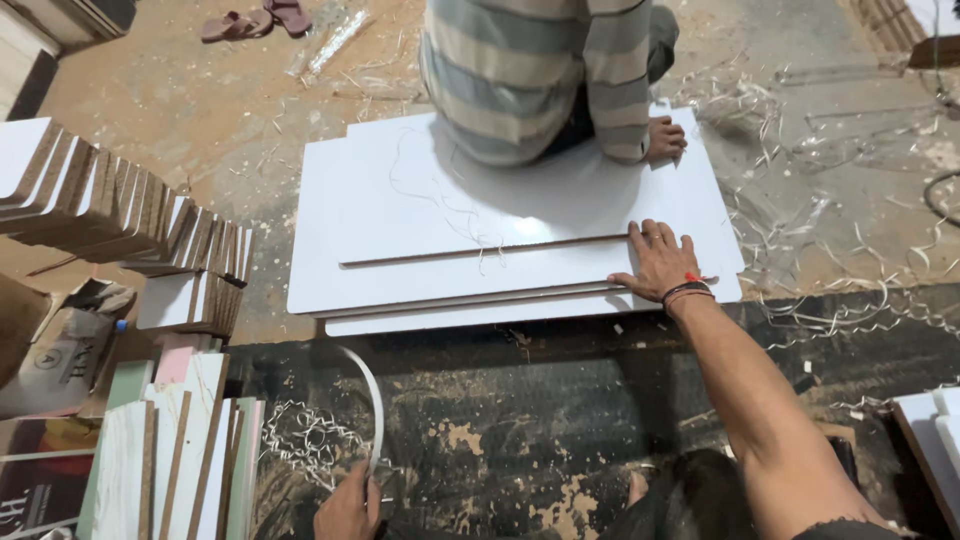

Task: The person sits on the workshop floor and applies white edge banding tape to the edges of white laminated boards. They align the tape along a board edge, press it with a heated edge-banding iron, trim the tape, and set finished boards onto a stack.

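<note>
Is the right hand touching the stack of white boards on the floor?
Touching. The head view shows the right hand lying flat, palm down, on the white boards.

One head-worn view looks steeply down, close over the stacked white boards (pixel 520 250) (floor level).

I see stacked white boards (pixel 450 270) flat on the floor; a thin white edging strip (pixel 372 400) arcs upward nearby.

light: bright overhead | glare: white boards (pixel 520 215) | shadow: soft under seated person | focus: sharp, edges slightly bent
</note>
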